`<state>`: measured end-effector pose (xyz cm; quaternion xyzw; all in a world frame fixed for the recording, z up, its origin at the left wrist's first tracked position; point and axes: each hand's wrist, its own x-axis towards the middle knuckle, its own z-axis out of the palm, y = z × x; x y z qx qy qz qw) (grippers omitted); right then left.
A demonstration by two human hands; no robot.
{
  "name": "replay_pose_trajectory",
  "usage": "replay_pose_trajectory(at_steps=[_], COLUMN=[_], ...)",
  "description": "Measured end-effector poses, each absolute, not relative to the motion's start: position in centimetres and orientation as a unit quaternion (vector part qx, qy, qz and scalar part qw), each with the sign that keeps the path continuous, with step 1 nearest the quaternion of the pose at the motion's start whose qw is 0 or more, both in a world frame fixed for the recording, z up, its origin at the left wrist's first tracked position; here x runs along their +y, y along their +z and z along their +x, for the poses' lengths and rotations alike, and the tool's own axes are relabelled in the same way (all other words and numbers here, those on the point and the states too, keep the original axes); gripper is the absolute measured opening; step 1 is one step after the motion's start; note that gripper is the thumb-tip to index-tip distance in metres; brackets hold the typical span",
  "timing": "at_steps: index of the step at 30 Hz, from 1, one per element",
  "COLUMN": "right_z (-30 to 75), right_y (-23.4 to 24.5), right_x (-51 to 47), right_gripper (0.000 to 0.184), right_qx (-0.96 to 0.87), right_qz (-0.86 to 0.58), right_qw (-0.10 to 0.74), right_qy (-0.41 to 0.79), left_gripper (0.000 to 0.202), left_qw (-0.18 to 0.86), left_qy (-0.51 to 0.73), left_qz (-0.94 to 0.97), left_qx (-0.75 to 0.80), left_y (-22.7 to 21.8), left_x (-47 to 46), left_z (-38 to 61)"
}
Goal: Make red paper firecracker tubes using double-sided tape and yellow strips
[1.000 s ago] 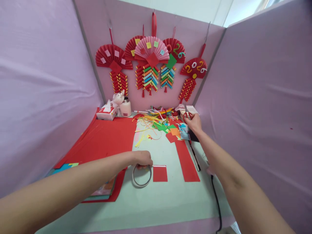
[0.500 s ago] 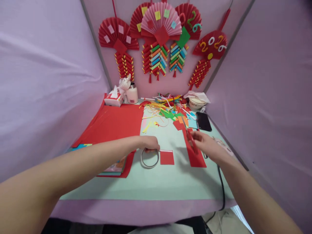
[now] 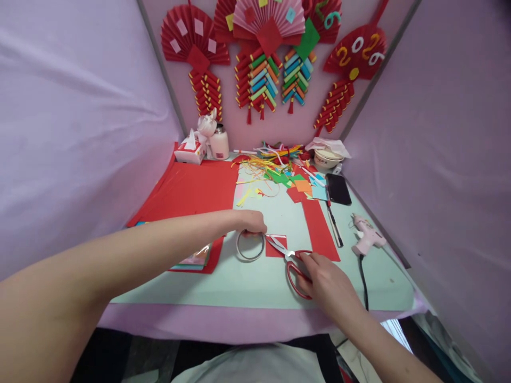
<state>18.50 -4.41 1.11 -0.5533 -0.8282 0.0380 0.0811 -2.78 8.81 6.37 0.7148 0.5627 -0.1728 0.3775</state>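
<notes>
My left hand (image 3: 252, 221) is closed on the top of a roll of tape (image 3: 250, 259), which stands on its edge on the table. From there a thin white strip of tape runs along the top edge of a small red paper square (image 3: 272, 251). My right hand (image 3: 327, 279) grips the red handles of a pair of scissors (image 3: 289, 255). The blades are slightly apart and point left over the square. Their tips are at the tape close to my left fingers; whether they touch it I cannot tell.
A long red paper strip (image 3: 319, 229) lies behind my right hand. Further right are a dark pen-like tool (image 3: 334, 223), a pink glue gun (image 3: 366, 236) with its cord, and a black phone (image 3: 338, 189). Large red sheets (image 3: 195, 186) cover the left; colourful scraps (image 3: 283, 175) lie behind.
My right hand has brought the scissors from above the long red strip left and nearer, over the small square. My left hand keeps hold of the tape roll. The view has tilted down.
</notes>
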Motion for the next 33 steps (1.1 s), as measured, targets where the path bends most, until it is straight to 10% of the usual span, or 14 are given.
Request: replay_pose_trajectory(at_steps=[33], right_z=[18.1], right_y=[1.4], right_x=[-4.0], right_gripper=[0.028], right_qx=[-0.834], right_qz=[-0.55], right_qw=[0.034], right_qy=[0.021], left_gripper=[0.027], left_qw=[0.5], left_qy=[-0.153], left_qz=[0.647], left_qx=[0.555], left_y=[7.5], left_x=[10.0], left_z=[-5.7])
